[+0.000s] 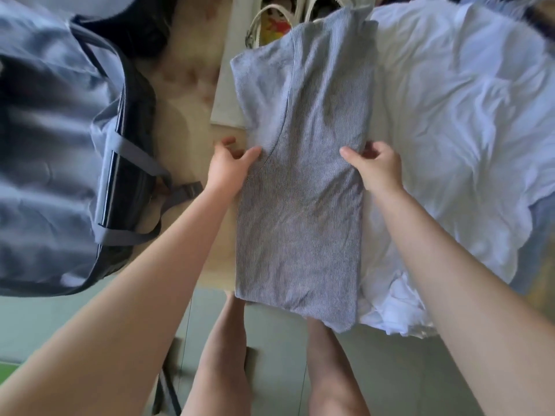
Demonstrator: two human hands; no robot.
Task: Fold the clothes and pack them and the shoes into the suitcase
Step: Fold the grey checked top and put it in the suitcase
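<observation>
A grey-blue ribbed shirt (300,181) lies lengthwise on the wooden table, folded into a long narrow strip whose near end hangs over the table's front edge. My left hand (228,166) pinches its left edge at mid-length, thumb on top and fingers under the cloth. My right hand (375,169) grips the right edge at the same height. The open blue-grey suitcase (57,145) sits at the left with its straps loose. A pair of cream shoes (270,22) stands at the far edge, partly covered by the shirt's top.
A heap of crumpled white clothes (456,121) fills the right side of the table (186,97). A cream cloth (225,97) lies under the shirt's left side. My bare legs and the green floor (60,325) show below the table edge.
</observation>
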